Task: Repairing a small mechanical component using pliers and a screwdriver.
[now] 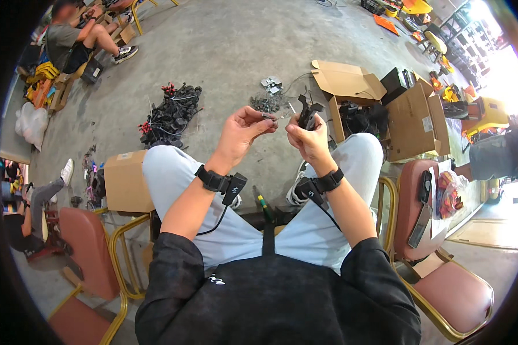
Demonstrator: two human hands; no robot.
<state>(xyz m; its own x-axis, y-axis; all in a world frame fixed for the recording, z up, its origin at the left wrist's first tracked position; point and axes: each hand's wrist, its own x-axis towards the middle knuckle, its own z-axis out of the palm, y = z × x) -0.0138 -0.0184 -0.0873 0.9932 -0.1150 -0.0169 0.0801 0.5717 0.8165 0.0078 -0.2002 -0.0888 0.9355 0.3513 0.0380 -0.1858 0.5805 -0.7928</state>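
Note:
My right hand (309, 141) is closed round a black plastic part (310, 116) with forked, prong-like ends pointing up. A thin pale rod sticks up beside that part. Close by on its left, my left hand (244, 131) pinches something small and dark at the fingertips, too small to name. The two hands are apart, held above the floor in front of my knees. Just beyond them on the floor lies a scatter of small metallic pieces (266, 104).
Black parts with red bits form a heap (175, 112) at the left. An open cardboard box (351, 80) of black parts stands right; a closed carton (126, 183) is by my left knee. Chairs (452, 299) flank me. Other people sit at the far left, and one stands right.

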